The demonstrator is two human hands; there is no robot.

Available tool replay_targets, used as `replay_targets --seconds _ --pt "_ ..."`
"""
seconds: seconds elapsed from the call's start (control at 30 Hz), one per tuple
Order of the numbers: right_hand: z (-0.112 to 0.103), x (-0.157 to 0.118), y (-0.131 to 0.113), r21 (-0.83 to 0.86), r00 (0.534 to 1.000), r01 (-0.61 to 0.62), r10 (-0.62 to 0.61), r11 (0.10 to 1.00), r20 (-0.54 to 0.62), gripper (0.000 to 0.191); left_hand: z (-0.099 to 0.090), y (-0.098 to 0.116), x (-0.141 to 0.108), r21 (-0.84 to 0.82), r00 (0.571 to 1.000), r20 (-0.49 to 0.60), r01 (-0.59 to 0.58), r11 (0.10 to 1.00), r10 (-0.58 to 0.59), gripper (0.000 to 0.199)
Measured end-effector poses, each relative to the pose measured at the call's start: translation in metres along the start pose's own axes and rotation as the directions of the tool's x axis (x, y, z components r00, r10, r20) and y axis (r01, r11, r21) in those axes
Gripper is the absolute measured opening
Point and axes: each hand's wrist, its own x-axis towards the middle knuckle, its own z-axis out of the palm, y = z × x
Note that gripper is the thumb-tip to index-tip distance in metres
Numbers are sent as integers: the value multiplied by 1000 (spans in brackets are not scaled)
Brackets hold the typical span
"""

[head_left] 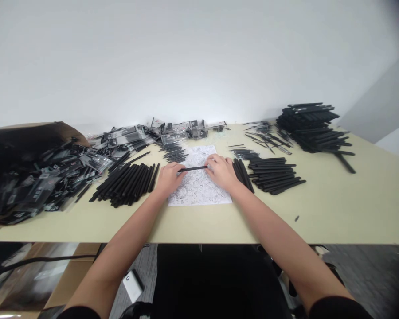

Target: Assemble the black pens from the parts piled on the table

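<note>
L hand (169,178) and R hand (221,172) grip black rod (193,169) at its ends, fingers closed, rod across printed sheet (199,195) near front edge of table (369,208). Rod piles (124,184) L and R of sheet; bagged rods (43,177) far L by box (36,130).

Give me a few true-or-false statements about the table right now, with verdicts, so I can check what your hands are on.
1. The left hand and right hand both touch one slim black rod. True.
2. The hands rest over a white paper sheet printed with dense line drawings. True.
3. The stack of black rods right of the sheet is sealed in clear plastic packets. False: those rods lie loose; the packets lie back and to the left.
4. The brown cardboard box sits at the right end of the cream table. False: it is at the left end, with packets heaped at its mouth.
</note>
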Motion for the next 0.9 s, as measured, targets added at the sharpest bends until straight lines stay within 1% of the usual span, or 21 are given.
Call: replay_targets --seconds 0.1,0.27,0.43,0.6,0.67,0.83,0.9 --pt "-1 0 0 27 1000 -14 14 1000 -6 17 0 1 0 -3 1000 -1 -1 1000 1 15" --pt "-2 -2 -2 27 1000 -8 8 1000 -3 30 0 1 0 -6 1000 -4 0 1000 0 16" --pt "-1 -2 -3 -4 1000 26 -26 1000 13 26 -1 1 0 1 1000 3 -4 1000 4 16" --pt "-3 -2 -3 -7 999 15 -15 1000 -30 16 1 2 -1 15 1000 13 3 1000 -3 17" --pt "-5 -2 -3 1 999 17 -17 1000 -37 16 1 2 -1 17 1000 15 10 1000 -10 18" --pt "-8 -2 -5 32 999 22 -21 999 -37 30 1 1 0 -3 1000 -5 11 1000 -11 19" --pt "-8 -2 -5 28 999 29 -29 999 -14 30 1 1 0 -2 1000 -6 10 1000 -10 19"
